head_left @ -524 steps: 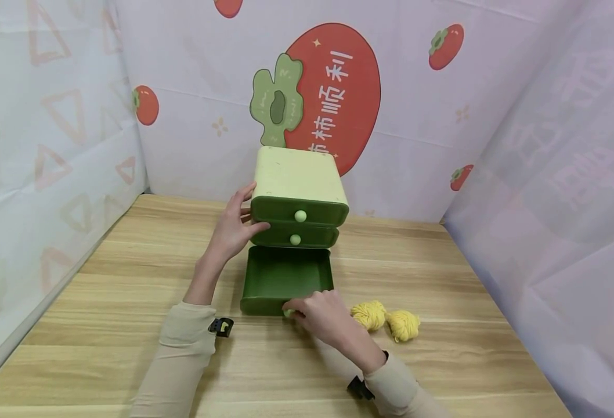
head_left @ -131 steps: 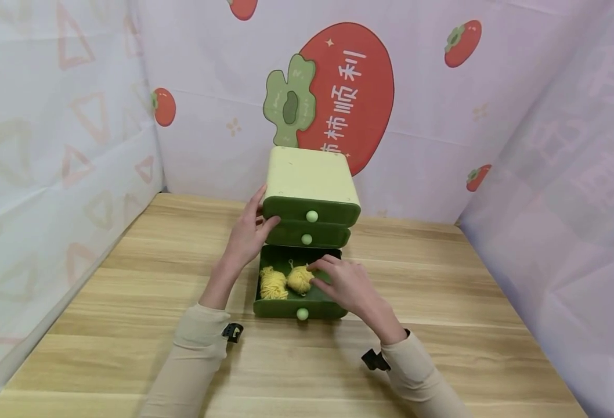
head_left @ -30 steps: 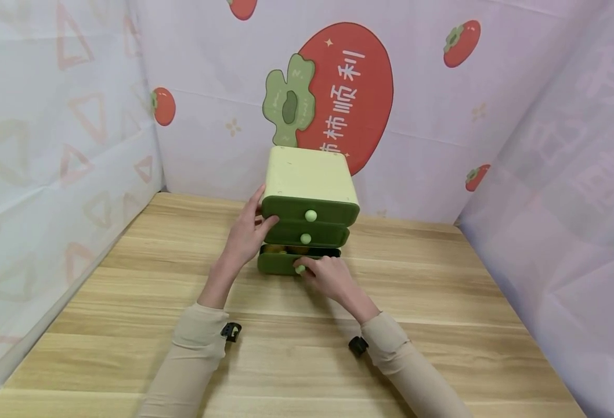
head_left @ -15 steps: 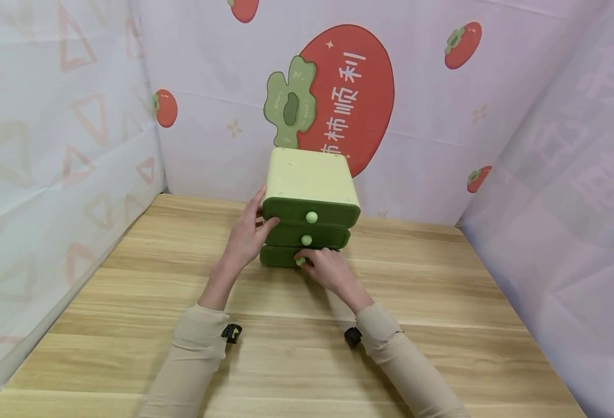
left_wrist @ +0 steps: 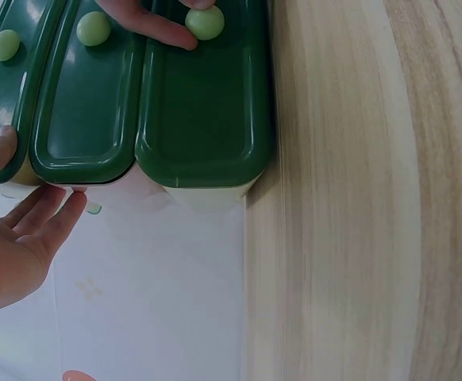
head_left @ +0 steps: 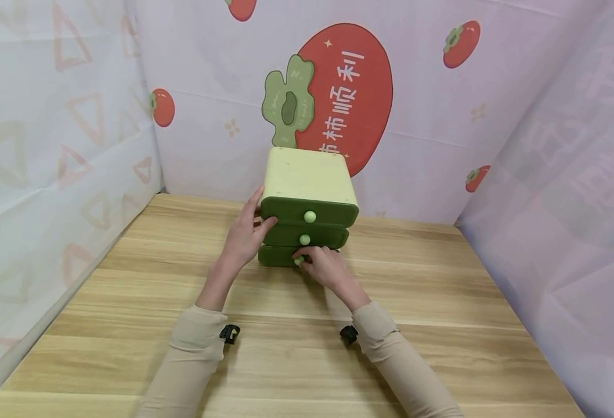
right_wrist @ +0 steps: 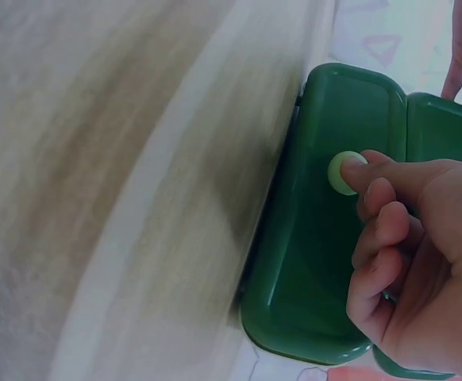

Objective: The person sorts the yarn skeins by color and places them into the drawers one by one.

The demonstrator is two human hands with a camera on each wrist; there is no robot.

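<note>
A small drawer cabinet (head_left: 308,174) with a cream body and three dark green drawer fronts stands at the back of the table. My left hand (head_left: 241,237) holds its left side, with the thumb (left_wrist: 5,141) on the top drawer's front edge and the other fingers along the side wall. The bottom drawer (head_left: 274,256) sits pushed in beneath the other two. Its round pale green knob (right_wrist: 344,173) is pinched between the thumb and index finger of my right hand (head_left: 330,270). The inside of every drawer is hidden.
The wood-grain table (head_left: 286,360) lies under both forearms. White printed cloth (head_left: 213,75) hangs close behind the cabinet and along both sides. Round knobs (head_left: 309,216) stick out from the upper drawers. A dark device (head_left: 230,334) is strapped at each wrist.
Two yellow yarn balls went from the table into the bottom drawer. My right hand then pushed that drawer in by its knob, hiding them. Over the last half second almost nothing moved.
</note>
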